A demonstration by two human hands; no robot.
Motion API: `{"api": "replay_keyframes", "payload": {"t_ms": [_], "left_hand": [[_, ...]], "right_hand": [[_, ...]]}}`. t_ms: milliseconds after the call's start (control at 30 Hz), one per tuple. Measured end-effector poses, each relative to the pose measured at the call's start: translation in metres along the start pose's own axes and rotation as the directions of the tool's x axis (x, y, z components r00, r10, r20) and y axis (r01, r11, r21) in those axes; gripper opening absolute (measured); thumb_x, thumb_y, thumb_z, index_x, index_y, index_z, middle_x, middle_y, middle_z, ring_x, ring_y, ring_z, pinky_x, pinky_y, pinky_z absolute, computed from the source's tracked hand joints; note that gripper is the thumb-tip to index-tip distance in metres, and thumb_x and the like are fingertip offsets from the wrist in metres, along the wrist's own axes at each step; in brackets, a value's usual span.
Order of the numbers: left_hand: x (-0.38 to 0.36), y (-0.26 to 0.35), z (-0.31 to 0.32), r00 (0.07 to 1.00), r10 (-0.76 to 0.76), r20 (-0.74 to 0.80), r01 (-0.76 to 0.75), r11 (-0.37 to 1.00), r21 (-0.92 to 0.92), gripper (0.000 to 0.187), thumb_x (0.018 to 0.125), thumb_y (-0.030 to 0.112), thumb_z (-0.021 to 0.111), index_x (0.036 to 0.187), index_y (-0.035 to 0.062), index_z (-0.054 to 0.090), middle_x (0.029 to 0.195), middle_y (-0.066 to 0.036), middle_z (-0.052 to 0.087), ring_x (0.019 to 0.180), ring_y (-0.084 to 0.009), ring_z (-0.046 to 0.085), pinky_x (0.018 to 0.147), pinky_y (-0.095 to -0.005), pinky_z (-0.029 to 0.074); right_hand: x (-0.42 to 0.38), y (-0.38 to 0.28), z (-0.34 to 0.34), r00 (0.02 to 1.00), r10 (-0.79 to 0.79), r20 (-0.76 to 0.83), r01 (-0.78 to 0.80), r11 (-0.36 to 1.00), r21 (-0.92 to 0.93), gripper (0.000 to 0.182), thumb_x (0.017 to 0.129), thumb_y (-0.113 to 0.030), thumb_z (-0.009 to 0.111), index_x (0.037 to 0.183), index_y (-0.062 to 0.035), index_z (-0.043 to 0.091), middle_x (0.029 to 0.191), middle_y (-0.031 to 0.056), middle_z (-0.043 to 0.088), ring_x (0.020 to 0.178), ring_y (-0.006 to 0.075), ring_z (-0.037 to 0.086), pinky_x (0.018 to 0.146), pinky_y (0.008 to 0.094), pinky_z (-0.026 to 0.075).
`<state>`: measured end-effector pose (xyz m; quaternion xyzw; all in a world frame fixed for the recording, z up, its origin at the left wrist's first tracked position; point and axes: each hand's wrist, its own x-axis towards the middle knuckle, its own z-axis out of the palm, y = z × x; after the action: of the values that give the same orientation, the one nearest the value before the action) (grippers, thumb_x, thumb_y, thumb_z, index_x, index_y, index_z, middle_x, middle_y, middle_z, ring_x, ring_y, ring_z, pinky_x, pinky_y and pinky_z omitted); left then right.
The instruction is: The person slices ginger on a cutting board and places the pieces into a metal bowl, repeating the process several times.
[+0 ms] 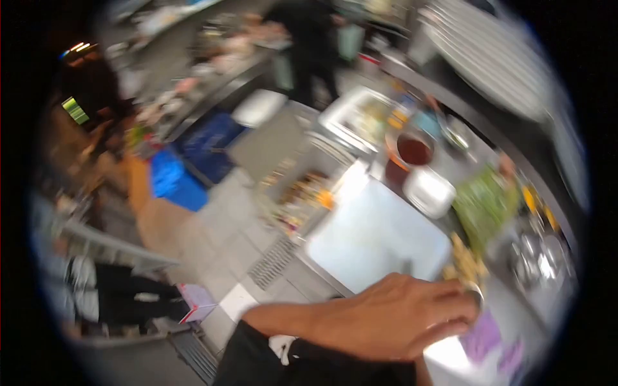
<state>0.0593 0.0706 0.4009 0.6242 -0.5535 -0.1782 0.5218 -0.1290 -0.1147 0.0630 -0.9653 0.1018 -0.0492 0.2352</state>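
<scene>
My left hand [418,315] reaches across the front of the view from a dark sleeve, its fingers curled. They close around something mostly hidden, with a small pale round rim showing by the fingertips. Below it, a sliver of skin [422,373] at the bottom edge seems to be part of my right arm or hand; its fingers are hidden. A white cutting board [380,238] lies just beyond my left hand. Yellowish pieces [465,260] sit near the fingertips. Purple material [483,336] and a bright white surface [449,355] lie below the fingers.
Motion blurs the tilted kitchen. Past the board stand a white container [429,192], a pot of dark red liquid [414,152], a green bag [486,202] and metal bowls [541,260]. An open bin [309,193] with scraps adjoins the counter. People stand behind and at left.
</scene>
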Motion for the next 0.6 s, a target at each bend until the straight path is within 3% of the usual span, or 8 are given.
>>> {"api": "replay_keyframes", "payload": {"t_ms": [67,100,133,167,200,333,400,600], "left_hand": [[0.024,0.02,0.009,0.938,0.346,-0.002,-0.34,0.921,-0.191,0.02,0.1,0.015,0.061,0.112,-0.0013,0.063,0.101,-0.01,0.061,0.079,-0.0234,0.069,0.068,-0.0285,0.056],[0.035,0.036,0.011,0.968,0.251,0.021,-0.199,0.813,-0.547,0.015,0.1,0.017,0.061,0.102,0.0035,0.057,0.088,-0.015,0.062,0.066,-0.0225,0.068,0.047,-0.0348,0.055],[0.051,0.066,-0.014,0.987,0.158,-0.015,-0.099,0.536,-0.838,0.013,0.094,0.01,0.071,0.085,0.0016,0.068,0.08,-0.007,0.061,0.071,-0.0187,0.058,0.062,-0.0299,0.045],[0.049,0.049,0.026,0.95,0.193,-0.245,-0.276,0.152,-0.949,0.027,0.085,0.016,0.073,0.103,0.0006,0.059,0.084,-0.009,0.061,0.074,-0.0213,0.06,0.067,-0.0353,0.049],[0.041,0.038,0.064,0.882,0.116,-0.457,-0.421,-0.246,-0.873,0.055,0.077,0.023,0.074,0.121,-0.0003,0.05,0.089,-0.011,0.061,0.077,-0.0239,0.061,0.073,-0.0408,0.054],[0.044,0.034,0.111,0.864,0.13,-0.486,-0.29,-0.659,-0.694,0.058,0.076,0.023,0.076,0.122,-0.0011,0.05,0.091,-0.011,0.062,0.077,-0.023,0.061,0.074,-0.0388,0.054],[0.037,0.034,0.123,0.834,0.088,-0.544,-0.257,-0.811,-0.526,0.06,0.075,0.024,0.077,0.123,-0.0016,0.05,0.092,-0.011,0.062,0.077,-0.0224,0.062,0.075,-0.0374,0.054],[0.002,0.027,0.115,0.666,-0.062,-0.743,-0.126,-0.992,-0.03,0.067,0.072,0.024,0.081,0.124,-0.0031,0.049,0.096,-0.01,0.062,0.078,-0.0206,0.063,0.079,-0.0333,0.054]], "right_hand": [[-0.005,0.004,0.005,0.964,0.243,0.108,-0.246,0.969,0.017,0.057,0.095,-0.006,0.048,0.147,0.0059,0.031,0.092,0.0338,0.068,0.084,0.0514,0.067,0.072,0.0584,0.053],[-0.008,0.006,0.006,0.933,0.328,0.146,-0.337,0.941,0.04,0.057,0.094,-0.006,0.048,0.147,0.0062,0.032,0.091,0.0336,0.068,0.084,0.0514,0.067,0.072,0.0591,0.053],[-0.01,0.007,0.008,0.893,0.408,0.192,-0.427,0.902,0.07,0.056,0.093,-0.006,0.047,0.146,0.0065,0.033,0.09,0.0335,0.068,0.083,0.0514,0.067,0.072,0.0598,0.052],[-0.012,0.008,0.009,0.849,0.472,0.239,-0.505,0.857,0.101,0.056,0.092,-0.006,0.046,0.145,0.0068,0.033,0.089,0.0333,0.068,0.083,0.0514,0.067,0.072,0.0605,0.052],[-0.014,-0.003,0.0,0.903,0.399,0.162,-0.421,0.895,0.147,0.055,0.09,-0.003,0.045,0.143,0.0086,0.033,0.084,0.0319,0.067,0.078,0.0516,0.066,0.069,0.061,0.052],[-0.011,-0.016,-0.007,0.896,0.422,0.136,-0.437,0.892,0.112,0.051,0.087,-0.001,0.051,0.135,0.0062,0.037,0.081,0.0279,0.066,0.077,0.0499,0.067,0.068,0.0589,0.053],[-0.009,-0.02,-0.01,0.91,0.408,0.07,-0.414,0.902,0.122,0.019,0.096,-0.003,0.044,0.113,0.0003,0.037,0.077,0.0333,0.064,0.073,0.0541,0.064,0.064,0.064,0.049],[-0.006,-0.025,-0.009,0.914,0.402,0.061,-0.406,0.909,0.094,0.018,0.096,-0.003,0.045,0.112,0.0,0.036,0.077,0.0312,0.065,0.072,0.053,0.064,0.063,0.0631,0.05]]}}
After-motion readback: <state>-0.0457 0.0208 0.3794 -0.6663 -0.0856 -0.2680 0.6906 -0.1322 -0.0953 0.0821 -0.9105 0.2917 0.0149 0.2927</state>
